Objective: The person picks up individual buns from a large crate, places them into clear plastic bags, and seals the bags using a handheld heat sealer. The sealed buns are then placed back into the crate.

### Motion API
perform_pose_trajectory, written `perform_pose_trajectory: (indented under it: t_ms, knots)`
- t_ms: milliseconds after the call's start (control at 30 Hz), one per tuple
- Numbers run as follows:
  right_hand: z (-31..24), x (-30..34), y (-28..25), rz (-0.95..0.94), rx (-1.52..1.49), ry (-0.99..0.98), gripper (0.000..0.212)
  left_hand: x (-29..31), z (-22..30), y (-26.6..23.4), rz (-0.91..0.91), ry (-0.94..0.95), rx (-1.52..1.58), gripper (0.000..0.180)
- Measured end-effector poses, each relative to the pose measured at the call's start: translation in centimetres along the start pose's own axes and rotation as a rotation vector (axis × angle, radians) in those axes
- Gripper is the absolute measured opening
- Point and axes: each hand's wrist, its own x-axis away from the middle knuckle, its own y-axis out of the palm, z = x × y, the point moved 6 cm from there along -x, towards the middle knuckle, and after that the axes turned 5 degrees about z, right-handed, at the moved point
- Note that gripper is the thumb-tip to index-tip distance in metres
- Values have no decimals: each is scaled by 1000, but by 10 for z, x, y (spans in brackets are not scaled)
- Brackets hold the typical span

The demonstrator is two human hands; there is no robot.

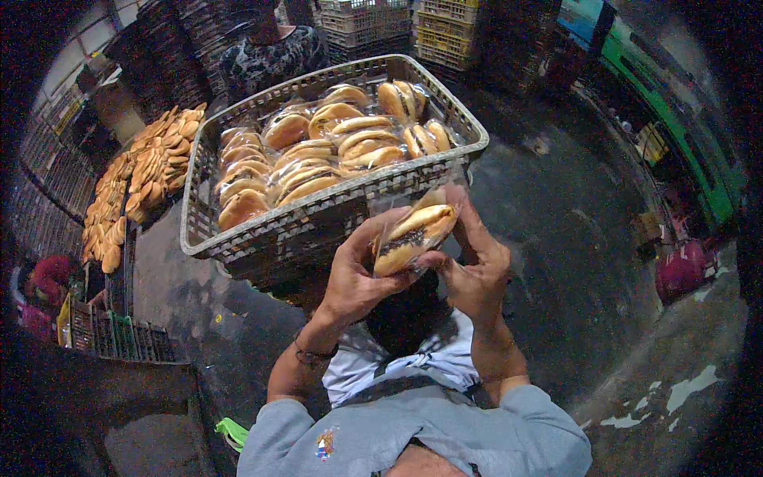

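Between my two hands is a filled bun (415,238) in a clear plastic bag, tilted, with dark filling showing along its split side. My left hand (359,266) grips its lower left end, thumb underneath and fingers behind. With my right hand (475,258) I pinch the bag near the bun's upper right end. Just beyond my hands stands a grey plastic crate (318,208) with slotted walls. Inside it lie many bagged buns (306,179), stacked on edge in rows.
Loose unwrapped buns (151,167) cover a surface at the left. A person in a dark patterned shirt (274,60) is beyond the crate. Stacked yellow crates (447,36) stand at the back. A dark red bundle (683,270) sits at the right, beside a green panel (664,111).
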Motion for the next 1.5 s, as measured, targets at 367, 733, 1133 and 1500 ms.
perform_pose_trajectory:
  t_ms: [367, 733, 1133, 1500]
  knots:
    - [-11, -8, -10, -270, 61, -84, 43, -4, 29, 8, -416, 143, -259, 59]
    - [-11, -10, -1, -414, 39, 181, 15, 2, -12, -17, 20, -145, 185, 22]
    - [-17, -1, 9, -524, 109, -116, 21, 1, 5, -15, -119, 80, -362, 24]
    - [6, -1, 4, -216, 3, 195, 24, 14, 21, -14, 73, 419, -559, 24]
